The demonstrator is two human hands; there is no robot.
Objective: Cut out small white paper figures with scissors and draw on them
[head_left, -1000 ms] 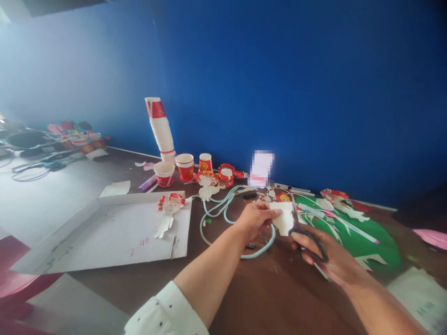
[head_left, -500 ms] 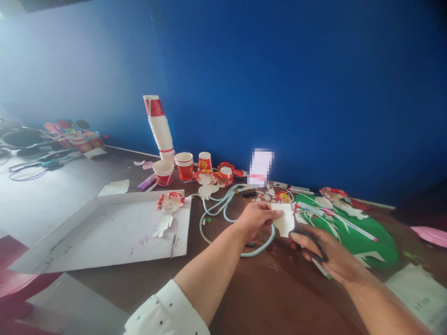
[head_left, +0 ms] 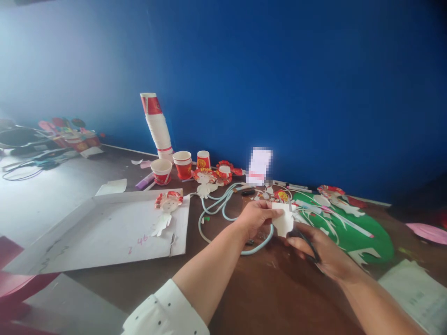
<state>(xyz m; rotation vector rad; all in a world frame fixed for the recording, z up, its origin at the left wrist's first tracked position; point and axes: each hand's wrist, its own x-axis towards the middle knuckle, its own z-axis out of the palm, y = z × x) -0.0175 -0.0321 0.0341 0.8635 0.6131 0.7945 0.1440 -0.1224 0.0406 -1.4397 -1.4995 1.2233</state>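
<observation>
Between thumb and fingers my left hand (head_left: 259, 218) pinches a small piece of white paper (head_left: 282, 222). My right hand (head_left: 319, 251) is closed on the black handles of a pair of scissors (head_left: 307, 244), and the blades are at the paper's right edge. A green round sheet (head_left: 370, 232) with white paper scraps and a pink-and-white pen (head_left: 352, 224) lies beyond my right hand. Behind my left hand a pale blue cable (head_left: 218, 202) lies in loops. A paper figure with a red fringed head (head_left: 169, 202) rests on the white cardboard (head_left: 104, 232) at left.
A tall leaning stack of paper cups (head_left: 157, 125) stands by the blue wall (head_left: 279, 83), with red cups (head_left: 182, 165) in front. A blurred white upright object (head_left: 259, 165) stands at the back. Tissue paper (head_left: 415, 288) lies at right, a pink object (head_left: 428, 232) beyond it.
The scissors have shifted slightly along the paper's right edge, and my right hand has moved a little left. The paper's lower right corner now looks rounded. The view has shifted slightly.
</observation>
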